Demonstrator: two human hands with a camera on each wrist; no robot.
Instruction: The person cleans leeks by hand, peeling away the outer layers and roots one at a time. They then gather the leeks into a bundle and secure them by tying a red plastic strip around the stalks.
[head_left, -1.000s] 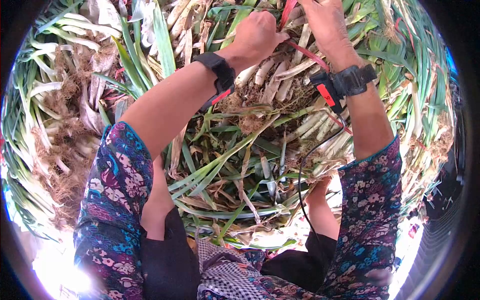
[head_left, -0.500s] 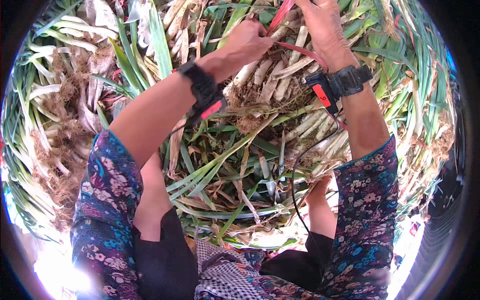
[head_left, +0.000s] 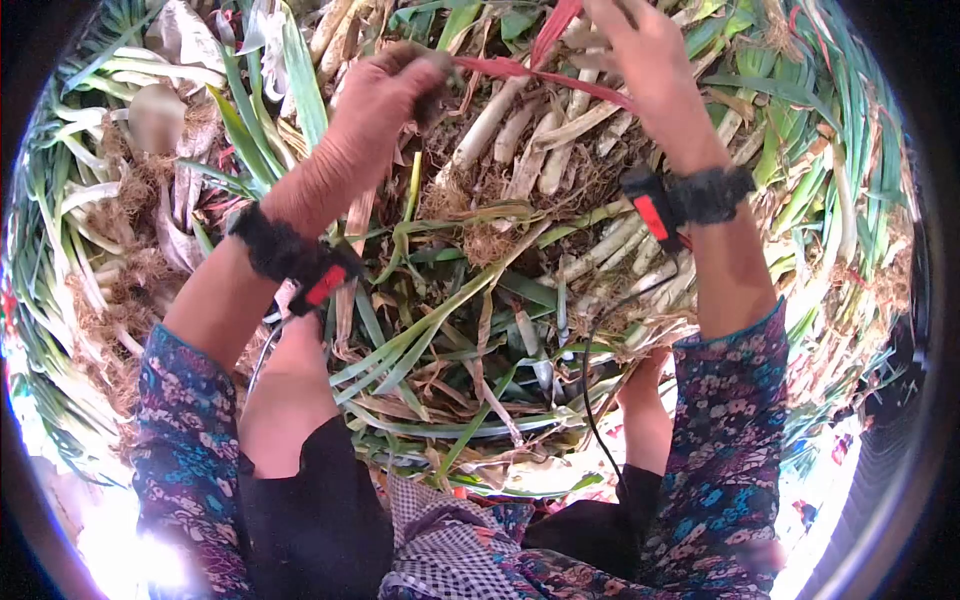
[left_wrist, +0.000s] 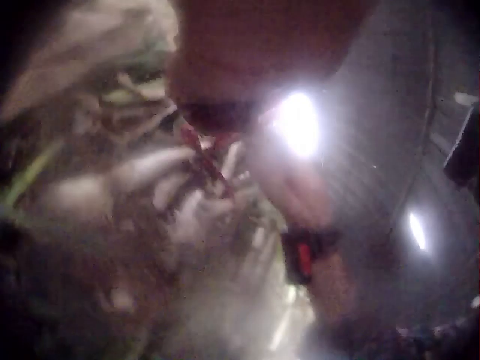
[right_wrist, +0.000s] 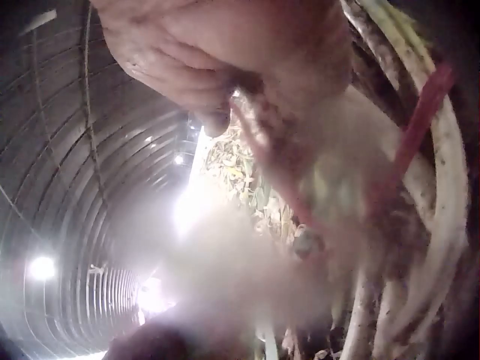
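Note:
A flat red plastic ribbon crosses over itself above a bunch of long green onions with dirty white stalks and roots. My left hand grips one end at the left, its fingers curled and partly blurred. From the crossing, one strand runs to my right hand, which holds it by the palm with several fingers extended. Another strand rises past the top edge between the hands. In the right wrist view, the ribbon stretches over the stalks beneath the right hand. The left wrist view is blurred.
More green onions lie piled at the left, and others at the right. Loose leaves and trimmings cover the ground between the legs. A black cable hangs from the right wrist camera.
My left hand has moved left and down, away from the right hand, drawing out a length of red ribbon. My right hand has stayed near the same place, with its fingers more spread.

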